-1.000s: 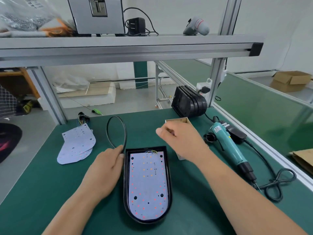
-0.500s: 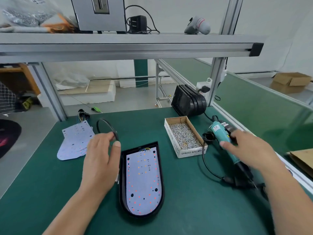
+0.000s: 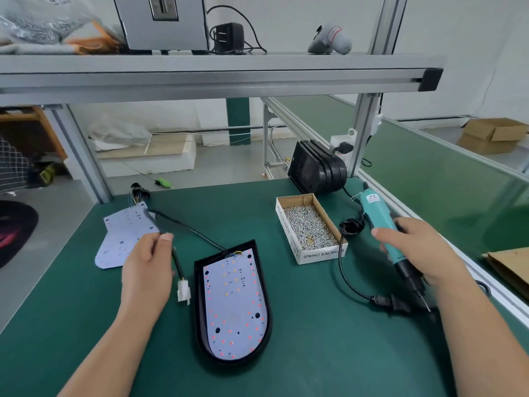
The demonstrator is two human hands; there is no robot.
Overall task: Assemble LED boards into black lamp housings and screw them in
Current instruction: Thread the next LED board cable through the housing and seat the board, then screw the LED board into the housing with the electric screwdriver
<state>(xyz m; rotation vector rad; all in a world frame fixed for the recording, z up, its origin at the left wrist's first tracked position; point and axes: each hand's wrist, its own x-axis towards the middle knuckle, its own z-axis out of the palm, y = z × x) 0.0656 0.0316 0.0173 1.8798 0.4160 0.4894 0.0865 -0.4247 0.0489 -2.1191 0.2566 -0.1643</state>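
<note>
A black lamp housing point(image 3: 200, 305) lies on the green mat in front of me with a white LED board point(image 3: 233, 305) seated in it. Its black cable point(image 3: 186, 226) runs up and left, then down to a white connector point(image 3: 183, 292). My left hand point(image 3: 146, 270), left of the housing, pinches that cable just above the connector. To the right, my right hand point(image 3: 420, 250) grips a teal electric screwdriver point(image 3: 378, 217), its bit pointing down toward the table's right edge. A cardboard box of screws point(image 3: 310, 227) sits between the housing and the screwdriver.
Loose LED boards point(image 3: 123, 236) with wire bundles lie at the left. A stack of black housings point(image 3: 317, 170) stands at the back by an aluminium post. The screwdriver's power cord and plug point(image 3: 392, 303) lie on the mat at the right. A shelf runs overhead.
My right hand went from the screw box to the screwdriver and closed round it. My left hand drew the looped cable out, so the white connector now shows beside the housing.
</note>
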